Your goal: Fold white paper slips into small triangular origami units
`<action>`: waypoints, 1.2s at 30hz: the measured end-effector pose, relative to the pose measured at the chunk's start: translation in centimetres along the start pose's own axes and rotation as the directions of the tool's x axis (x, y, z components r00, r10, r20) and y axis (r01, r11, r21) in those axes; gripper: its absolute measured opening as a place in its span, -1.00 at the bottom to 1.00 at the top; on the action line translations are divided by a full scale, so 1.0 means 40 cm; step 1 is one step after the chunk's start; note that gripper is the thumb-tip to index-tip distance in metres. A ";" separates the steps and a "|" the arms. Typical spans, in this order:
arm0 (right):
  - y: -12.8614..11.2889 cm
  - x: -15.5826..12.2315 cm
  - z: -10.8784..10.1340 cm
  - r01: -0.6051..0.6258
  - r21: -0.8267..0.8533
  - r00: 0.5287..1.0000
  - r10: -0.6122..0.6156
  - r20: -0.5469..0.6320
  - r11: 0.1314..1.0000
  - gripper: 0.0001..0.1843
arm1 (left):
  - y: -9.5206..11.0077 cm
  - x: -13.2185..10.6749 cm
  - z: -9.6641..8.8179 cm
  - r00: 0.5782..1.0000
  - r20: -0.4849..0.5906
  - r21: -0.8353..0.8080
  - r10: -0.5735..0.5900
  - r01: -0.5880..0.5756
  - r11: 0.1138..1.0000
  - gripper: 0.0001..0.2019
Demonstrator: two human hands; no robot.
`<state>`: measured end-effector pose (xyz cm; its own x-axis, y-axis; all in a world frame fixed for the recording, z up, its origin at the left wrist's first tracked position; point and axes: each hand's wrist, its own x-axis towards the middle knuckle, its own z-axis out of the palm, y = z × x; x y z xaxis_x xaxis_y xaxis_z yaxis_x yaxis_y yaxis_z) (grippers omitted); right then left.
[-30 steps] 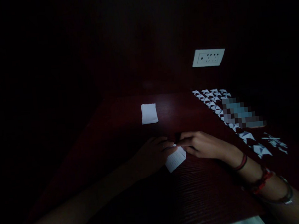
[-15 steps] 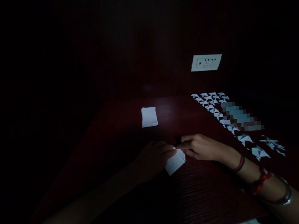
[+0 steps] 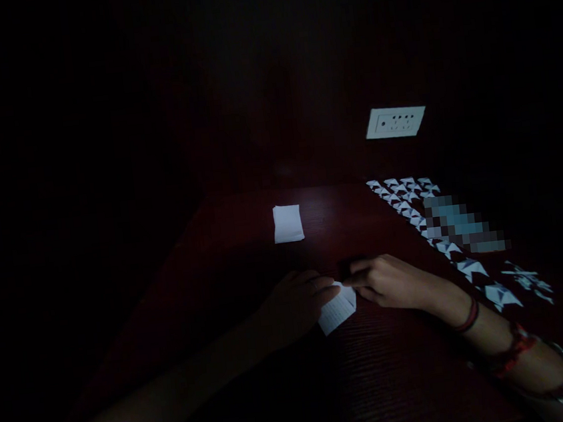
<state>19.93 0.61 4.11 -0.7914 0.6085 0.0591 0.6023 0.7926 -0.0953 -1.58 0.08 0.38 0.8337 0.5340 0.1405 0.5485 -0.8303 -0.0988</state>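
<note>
On the dark red table lies a small sheet of paper point(image 3: 336, 312) with lines of print and a folded corner at its right. My left hand point(image 3: 296, 303) comes in from the left, its fingers closed over the paper's upper left part and holding it against the table. At the paper's upper right edge, my right hand point(image 3: 382, 282) has its fingers curled, with the index fingertip pressing the fold. The fingertips of both hands nearly meet there. Shadow hides much of my left hand.
A stack of white paper squares point(image 3: 287, 224) sits beyond my hands. Several folded paper pieces point(image 3: 470, 268) line the right side, near a blurred bluish object point(image 3: 461, 222) and a pile of paper scraps point(image 3: 528, 281). A white socket panel point(image 3: 395, 122) is on the back wall.
The whole view has shifted slightly, so everything appears a little further right and lower. Both hands stay on the paper in nearly the same hold.
</note>
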 end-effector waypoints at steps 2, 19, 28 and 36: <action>0.000 -0.005 -0.004 -0.003 0.007 1.000 0.003 -0.008 1.000 -0.76 | 0.001 0.000 -0.003 1.000 0.007 -0.001 0.001 -0.001 1.000 -0.63; 0.035 -0.090 0.015 -0.178 0.079 0.978 0.185 -0.100 0.981 -0.69 | 0.003 0.003 0.007 0.999 -0.031 -0.076 -0.023 0.020 0.997 -0.60; -0.017 -0.053 0.032 -0.088 0.136 0.987 0.105 -0.122 0.987 -0.56 | -0.001 -0.001 0.005 0.987 -0.139 -0.243 -0.083 0.047 0.969 -0.66; -0.007 -0.034 0.054 -0.172 0.270 0.934 0.244 -0.261 0.947 -0.76 | 0.000 0.002 0.009 0.981 -0.174 -0.264 -0.086 0.037 0.964 -0.69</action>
<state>20.61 -0.50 1.92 -0.5653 0.7719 0.2909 0.6781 0.6357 -0.3689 -1.51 0.19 0.03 0.7597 0.5674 0.3176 0.5428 -0.8223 0.1706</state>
